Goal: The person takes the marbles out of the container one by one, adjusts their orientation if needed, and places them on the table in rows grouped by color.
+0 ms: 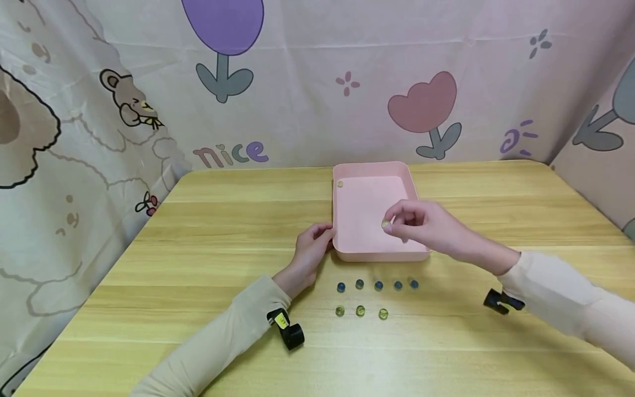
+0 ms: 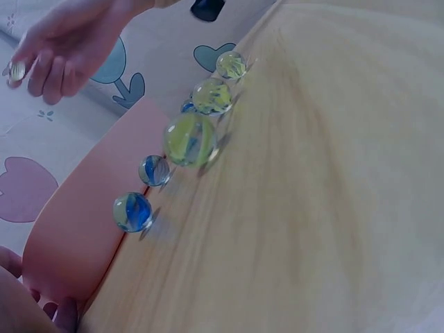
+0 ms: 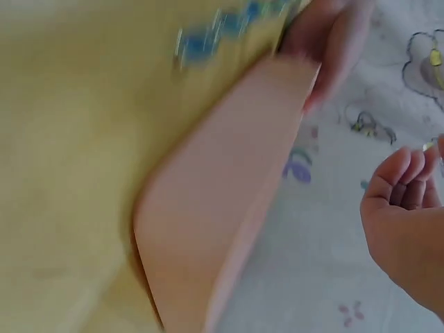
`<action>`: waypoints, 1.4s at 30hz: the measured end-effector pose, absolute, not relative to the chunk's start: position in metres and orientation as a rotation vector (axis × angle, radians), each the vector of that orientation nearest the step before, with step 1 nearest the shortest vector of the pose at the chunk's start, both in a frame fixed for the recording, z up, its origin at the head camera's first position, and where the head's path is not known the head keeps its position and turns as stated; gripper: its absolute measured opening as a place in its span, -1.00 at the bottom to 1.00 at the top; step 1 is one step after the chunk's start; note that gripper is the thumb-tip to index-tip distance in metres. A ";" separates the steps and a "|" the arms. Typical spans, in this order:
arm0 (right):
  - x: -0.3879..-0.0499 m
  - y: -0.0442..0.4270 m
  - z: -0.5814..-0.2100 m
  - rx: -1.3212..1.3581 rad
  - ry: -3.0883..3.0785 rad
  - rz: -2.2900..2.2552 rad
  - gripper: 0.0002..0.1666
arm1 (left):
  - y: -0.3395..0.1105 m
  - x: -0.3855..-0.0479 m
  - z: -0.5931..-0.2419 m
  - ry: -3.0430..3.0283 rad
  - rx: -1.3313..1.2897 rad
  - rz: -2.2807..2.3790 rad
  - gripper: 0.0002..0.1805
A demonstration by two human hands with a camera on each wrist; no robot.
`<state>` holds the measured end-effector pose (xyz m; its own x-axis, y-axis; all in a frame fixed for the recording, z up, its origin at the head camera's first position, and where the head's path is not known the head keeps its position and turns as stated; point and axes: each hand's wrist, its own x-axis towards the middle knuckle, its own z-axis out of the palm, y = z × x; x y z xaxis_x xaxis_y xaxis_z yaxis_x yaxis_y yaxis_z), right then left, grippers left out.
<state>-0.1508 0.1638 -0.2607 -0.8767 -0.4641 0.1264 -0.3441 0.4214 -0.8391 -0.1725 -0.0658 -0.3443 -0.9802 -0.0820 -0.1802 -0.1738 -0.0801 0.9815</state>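
Note:
Above the inside of a pink tray (image 1: 367,257), my right hand (image 1: 421,223) pinches a clear yellowish marble (image 1: 386,224) between thumb and fingertips. The left wrist view also shows this marble (image 2: 17,70). My left hand (image 1: 308,256) holds the tray by its near left corner, with some fingers hidden against the wall. Another yellowish marble (image 1: 340,184) lies in the tray's far left corner. In front of the tray, several blue marbles (image 1: 379,285) form a row. Closer to me are three yellow-green marbles (image 1: 360,311).
The tray stands on a wooden table (image 1: 238,220), near its back edge. A patterned cloth (image 1: 307,127) hangs behind and at both sides. Black wrist-camera mounts sit at the left sleeve (image 1: 213,336) and the right sleeve (image 1: 555,292).

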 end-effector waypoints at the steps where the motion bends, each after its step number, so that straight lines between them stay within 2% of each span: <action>1: -0.147 0.163 -0.262 -0.706 2.513 -1.487 -0.84 | -0.066 -0.173 -0.344 2.089 -0.291 2.243 -0.73; 13: -0.093 0.163 -0.285 -0.562 2.408 -1.669 -0.73 | -0.066 -0.173 -0.346 2.090 -0.278 2.261 -0.73; 27: -0.070 0.188 -0.321 -0.275 2.398 -1.656 -0.67 | -0.066 -0.174 -0.345 2.098 -0.288 2.252 -0.73; 34: -0.063 0.186 -0.332 -0.340 2.412 -1.608 -0.71 | -0.066 -0.173 -0.345 2.104 -0.278 2.252 -0.73; 42: -0.060 0.180 -0.339 -0.495 2.550 -1.493 -0.85 | -0.067 -0.174 -0.347 2.097 -0.283 2.245 -0.73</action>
<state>-0.0598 0.1795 -0.3394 -0.9352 -0.3517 0.0409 -0.2077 0.4516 -0.8677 -0.1739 -0.0666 -0.3466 -0.9816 -0.0836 -0.1718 -0.1657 -0.0752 0.9833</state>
